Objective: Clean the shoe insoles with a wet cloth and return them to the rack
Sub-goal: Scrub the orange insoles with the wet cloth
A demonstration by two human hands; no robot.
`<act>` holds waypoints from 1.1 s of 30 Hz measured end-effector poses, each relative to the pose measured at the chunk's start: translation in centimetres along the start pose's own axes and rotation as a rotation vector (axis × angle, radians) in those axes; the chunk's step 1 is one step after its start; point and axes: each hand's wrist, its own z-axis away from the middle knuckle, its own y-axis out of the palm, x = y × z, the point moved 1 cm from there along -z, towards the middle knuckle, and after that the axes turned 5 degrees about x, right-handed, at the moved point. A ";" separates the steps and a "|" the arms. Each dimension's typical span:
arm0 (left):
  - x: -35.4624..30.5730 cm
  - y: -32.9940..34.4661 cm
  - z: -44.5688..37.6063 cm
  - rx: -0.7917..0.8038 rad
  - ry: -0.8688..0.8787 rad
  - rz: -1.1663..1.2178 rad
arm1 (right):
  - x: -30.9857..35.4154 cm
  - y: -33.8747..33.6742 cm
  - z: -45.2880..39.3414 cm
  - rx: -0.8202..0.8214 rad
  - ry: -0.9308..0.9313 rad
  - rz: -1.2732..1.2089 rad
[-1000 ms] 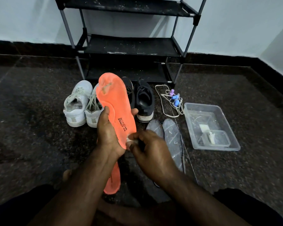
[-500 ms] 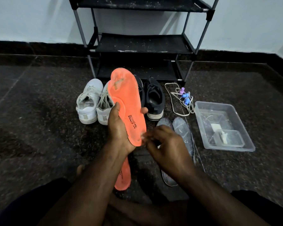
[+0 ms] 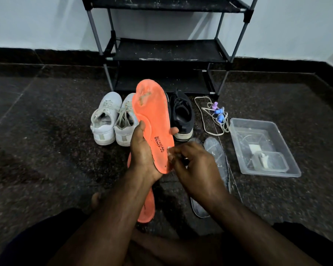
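white sneakers (image 3: 113, 120) stand on the floor at left. the left hand (image 3: 142, 156) grips an upright orange insole (image 3: 154, 120) printed "campus", thumb across its face. the right hand (image 3: 196, 166) pinches a small white cloth (image 3: 169, 150) against its heel edge. grey insoles (image 3: 217, 156) and a clear tub (image 3: 236, 131) lie right.

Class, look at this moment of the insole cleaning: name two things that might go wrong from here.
The left hand grips only the heel half of the orange insole, so rubbing may bend the unsupported toe end. The right hand shows just a scrap of white cloth, which may slip away or miss the toe stain.
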 end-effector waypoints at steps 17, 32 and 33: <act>0.3 -0.5 -0.4 -0.055 -0.037 -0.058 | -0.4 -0.2 0.3 0.039 0.021 0.022; 1.1 -1.6 -1.4 -0.056 -0.071 -0.268 | -1.1 -2.8 -1.9 -0.105 0.024 -0.046; 1.1 -1.7 -1.5 -0.078 -0.073 -0.300 | -1.1 -3.1 -2.4 -0.118 0.015 -0.015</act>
